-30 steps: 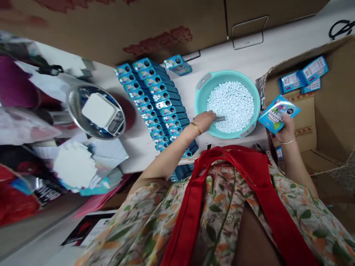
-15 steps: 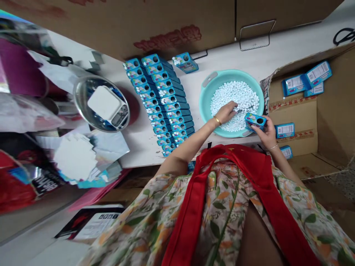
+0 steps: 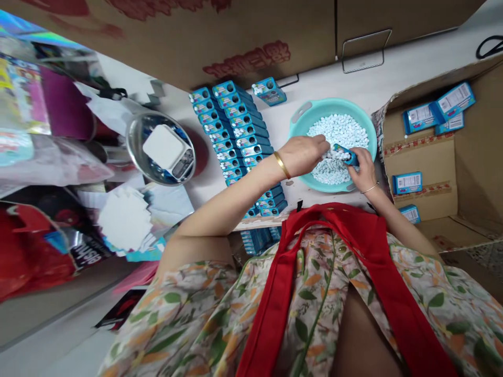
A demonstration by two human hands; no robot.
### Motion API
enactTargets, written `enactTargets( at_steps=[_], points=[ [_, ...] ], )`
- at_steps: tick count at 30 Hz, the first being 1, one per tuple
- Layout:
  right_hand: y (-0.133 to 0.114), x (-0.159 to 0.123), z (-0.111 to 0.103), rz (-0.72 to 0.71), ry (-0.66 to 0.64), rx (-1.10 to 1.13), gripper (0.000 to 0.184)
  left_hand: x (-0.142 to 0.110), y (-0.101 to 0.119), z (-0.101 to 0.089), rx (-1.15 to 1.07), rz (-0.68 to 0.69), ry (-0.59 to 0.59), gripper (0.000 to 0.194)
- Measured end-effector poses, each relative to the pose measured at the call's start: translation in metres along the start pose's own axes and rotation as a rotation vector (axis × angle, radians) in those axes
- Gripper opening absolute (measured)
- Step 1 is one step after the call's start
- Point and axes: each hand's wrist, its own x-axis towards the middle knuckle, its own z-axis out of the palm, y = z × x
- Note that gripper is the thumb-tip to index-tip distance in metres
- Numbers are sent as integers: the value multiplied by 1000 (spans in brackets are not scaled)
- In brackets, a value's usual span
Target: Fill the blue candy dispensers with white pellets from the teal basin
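My left hand (image 3: 307,154) is closed over the turquoise basin (image 3: 295,130). It pinches what looks like a small scoop (image 3: 333,154), mostly hidden under a heap of white pellets. The scoop's front end is at the opening of a small blue box (image 3: 352,157). My right hand (image 3: 363,170) grips that box from the right side, tilting it towards the scoop above the basin. Loose white pellets (image 3: 341,129) cover the basin's bottom.
Rows of blue boxes (image 3: 248,131) stand left of the basin, with one blue box (image 3: 269,92) apart behind. A metal bowl (image 3: 132,140) holds a white scale (image 3: 165,149). To the right, an open carton (image 3: 428,157) contains several blue boxes. Large cartons (image 3: 251,31) border the back.
My left hand has risen from the pellets and brought a heap to the box. My right hand has moved slightly left and up, tipping the box towards the left hand.
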Motion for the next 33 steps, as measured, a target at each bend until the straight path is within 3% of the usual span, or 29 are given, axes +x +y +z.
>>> enactTargets(
  at_steps=[4,7,9,12,15,17,21,27,30,33],
  points=[
    [2,-1,8,-9,-23,-25,47,1,41,-10,112,-66,0,34],
    [6,-3,9,5,-7,-42,45,-3,46,-8,110,-53,69,34],
    [9,-5,7,16,27,-35,42,-2,26,3,75,-59,151,31],
    [16,-9,2,34,72,6,41,13,-26,35,30,-164,228,31],
    [21,-13,-3,30,136,54,44,43,-67,78,51,-321,118,39],
    [24,-16,-4,29,202,82,45,63,-75,105,45,-349,13,44],
    [29,-20,-5,87,288,143,52,88,-55,143,-77,-251,-22,44],
    [36,-14,-10,111,337,218,60,102,-30,178,-327,-40,7,49],
    [39,-8,-11,88,340,216,60,94,-37,182,-461,11,46,49],
    [41,-4,-9,58,366,193,58,68,-51,170,-550,82,105,38]
  ],
)
